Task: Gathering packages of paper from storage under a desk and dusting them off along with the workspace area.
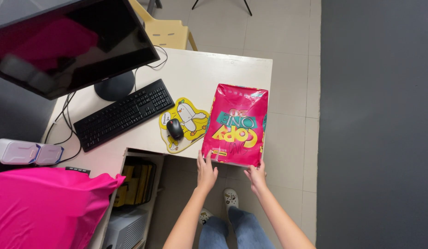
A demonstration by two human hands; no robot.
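A pink wrapped ream of paper (236, 123) lies on the right part of the white desk (209, 69), its near end jutting past the desk's front edge. My left hand (206, 171) touches its near left corner with the fingers spread upward. At the near right corner, my right hand (256, 175) grips the package's edge from below. Both forearms reach up from the bottom of the view.
A black mouse (174, 128) sits on a yellow cartoon mouse pad (186, 121) left of the package. A black keyboard (124, 113), a monitor (66, 44), a pink bag (43, 210), a shelf of books (135, 184) and a yellow chair (165, 30) are around.
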